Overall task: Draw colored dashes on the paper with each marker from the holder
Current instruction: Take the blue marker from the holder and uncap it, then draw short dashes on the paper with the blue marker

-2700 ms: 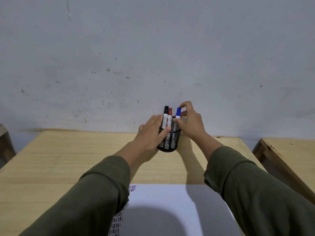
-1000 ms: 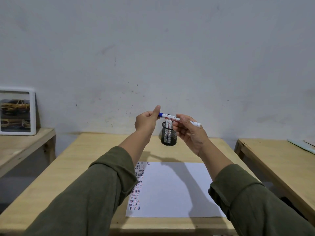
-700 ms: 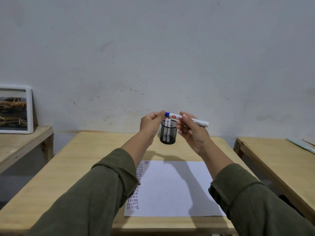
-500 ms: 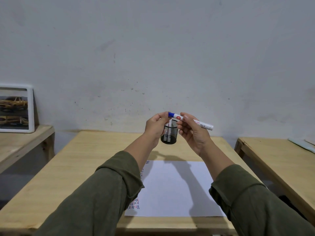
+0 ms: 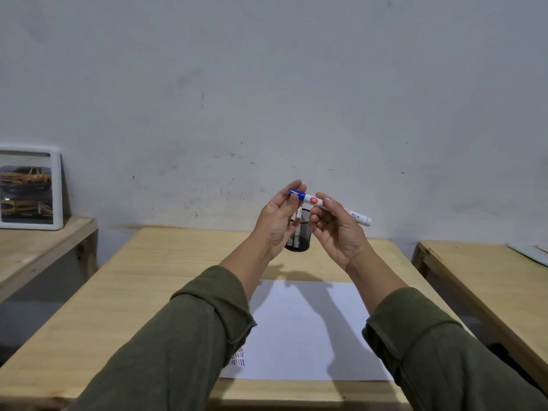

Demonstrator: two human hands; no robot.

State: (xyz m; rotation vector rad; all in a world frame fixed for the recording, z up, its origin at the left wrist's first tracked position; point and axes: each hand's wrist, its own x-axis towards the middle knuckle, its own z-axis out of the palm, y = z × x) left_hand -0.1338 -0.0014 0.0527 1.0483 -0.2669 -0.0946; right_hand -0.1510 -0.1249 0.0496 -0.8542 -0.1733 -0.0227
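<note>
While the right hand (image 5: 341,235) holds the white body of the blue marker (image 5: 329,206) in a closed grip, the left hand (image 5: 280,219) has its fingers loosely open around the blue cap end, touching it. I cannot tell if the cap is still on tight. Both hands are up in the air. Behind them, the black mesh holder (image 5: 299,238) stands on the tabletop (image 5: 154,280). Nearer, the white paper (image 5: 302,330) lies flat, with colored dashes (image 5: 238,358) along its left edge.
</note>
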